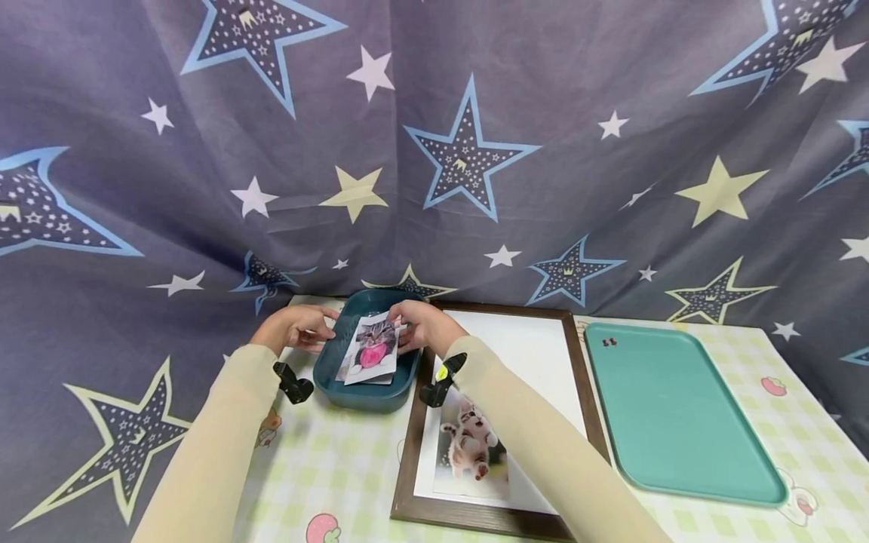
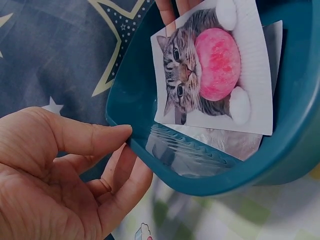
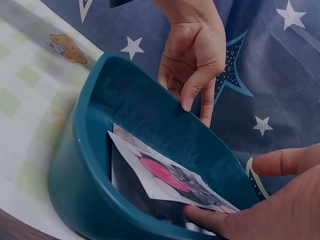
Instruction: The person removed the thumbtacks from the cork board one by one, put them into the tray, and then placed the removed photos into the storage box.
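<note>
Left hand (image 1: 299, 327): pinching rim of dark-teal rounded plastic tub (image 3: 75, 185). Right hand (image 1: 426, 326): unclenched, touching rectangular paper cat photo (image 2: 212, 67) from beneath.

Beside the left hand (image 1: 302, 326), a smooth plastic bin (image 1: 370, 401); at the right hand (image 1: 429, 326), a smooth paper photo (image 1: 372, 352).

The frame (image 1: 584, 377) is partly hidden by a sleeve (image 1: 536, 430), the lower sheet (image 2: 246, 144) mostly by the card (image 2: 215, 65); in its wrist view, the right hand (image 3: 280, 205) is cut off.
</note>
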Action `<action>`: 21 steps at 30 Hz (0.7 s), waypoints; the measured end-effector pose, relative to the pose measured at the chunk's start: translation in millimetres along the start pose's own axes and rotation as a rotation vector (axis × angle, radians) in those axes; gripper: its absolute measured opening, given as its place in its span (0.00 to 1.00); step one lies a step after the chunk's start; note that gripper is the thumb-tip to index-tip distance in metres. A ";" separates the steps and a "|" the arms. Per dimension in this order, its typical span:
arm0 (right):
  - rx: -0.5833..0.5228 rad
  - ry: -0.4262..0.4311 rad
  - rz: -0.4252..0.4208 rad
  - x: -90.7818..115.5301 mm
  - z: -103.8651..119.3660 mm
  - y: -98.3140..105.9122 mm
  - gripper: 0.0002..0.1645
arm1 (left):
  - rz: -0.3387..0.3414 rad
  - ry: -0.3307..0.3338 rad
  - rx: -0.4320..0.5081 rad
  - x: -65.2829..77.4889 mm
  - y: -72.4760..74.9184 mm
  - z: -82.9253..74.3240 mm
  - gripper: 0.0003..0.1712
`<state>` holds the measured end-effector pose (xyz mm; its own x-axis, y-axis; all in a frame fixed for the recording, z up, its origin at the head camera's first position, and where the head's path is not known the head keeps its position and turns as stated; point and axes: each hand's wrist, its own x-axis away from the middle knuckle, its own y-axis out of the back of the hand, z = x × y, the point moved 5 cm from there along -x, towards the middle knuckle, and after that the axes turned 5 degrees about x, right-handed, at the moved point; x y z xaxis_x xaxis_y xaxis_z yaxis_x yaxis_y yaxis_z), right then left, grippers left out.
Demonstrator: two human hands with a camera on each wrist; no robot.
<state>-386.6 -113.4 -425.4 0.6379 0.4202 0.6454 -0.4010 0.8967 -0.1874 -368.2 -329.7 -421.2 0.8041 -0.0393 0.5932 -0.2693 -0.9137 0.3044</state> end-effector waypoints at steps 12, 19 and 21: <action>0.032 -0.022 0.093 6.2 -2.8 -1.2 0.45 | -0.007 0.003 0.007 0.0 1.0 2.8 0.41; 0.044 -0.033 0.112 5.4 -3.4 -1.1 0.47 | -0.003 -0.001 -0.004 0.3 0.1 2.3 0.41; 0.050 -0.029 0.110 4.8 -2.2 -0.9 0.47 | -0.004 -0.005 -0.006 0.8 0.7 1.1 0.41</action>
<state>-381.8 -111.8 -423.8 0.5695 0.5107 0.6440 -0.5004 0.8370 -0.2213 -367.1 -330.8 -421.3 0.8079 -0.0378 0.5881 -0.2691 -0.9115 0.3111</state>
